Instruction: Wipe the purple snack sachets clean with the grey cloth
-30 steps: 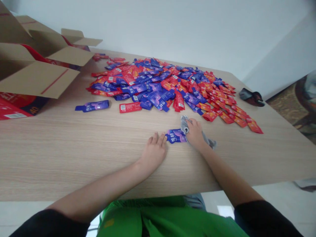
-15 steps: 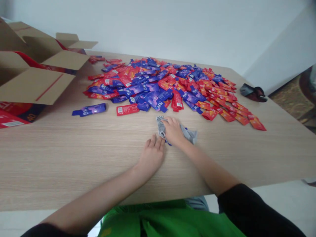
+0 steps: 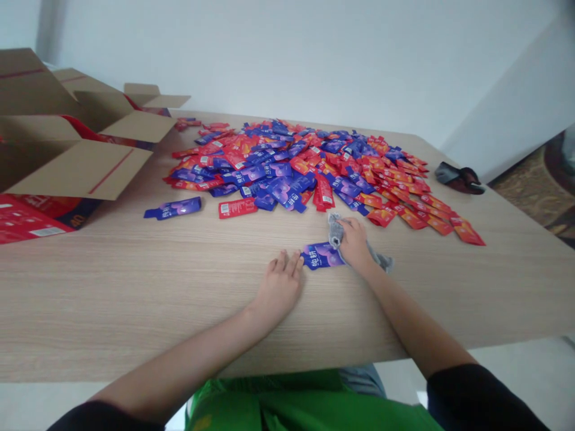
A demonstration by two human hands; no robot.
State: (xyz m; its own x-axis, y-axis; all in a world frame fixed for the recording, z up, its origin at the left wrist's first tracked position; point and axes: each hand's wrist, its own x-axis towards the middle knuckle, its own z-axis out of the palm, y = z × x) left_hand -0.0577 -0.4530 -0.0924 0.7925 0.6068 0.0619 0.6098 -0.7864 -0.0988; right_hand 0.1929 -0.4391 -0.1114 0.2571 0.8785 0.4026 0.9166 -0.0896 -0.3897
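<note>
Grey cloth [image 3: 335,228], one purple sachet [image 3: 321,256], two hands.

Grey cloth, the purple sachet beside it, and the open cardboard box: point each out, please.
grey cloth [image 3: 380,261], head view, on its loose end right of the right hand.
purple sachet [image 3: 321,256], head view, on the printed middle of its face.
cardboard box [image 3: 83,169], head view, on its near open flap.

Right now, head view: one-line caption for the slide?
Left hand pins a purple sachet while right hand presses a grey cloth on it.
</note>
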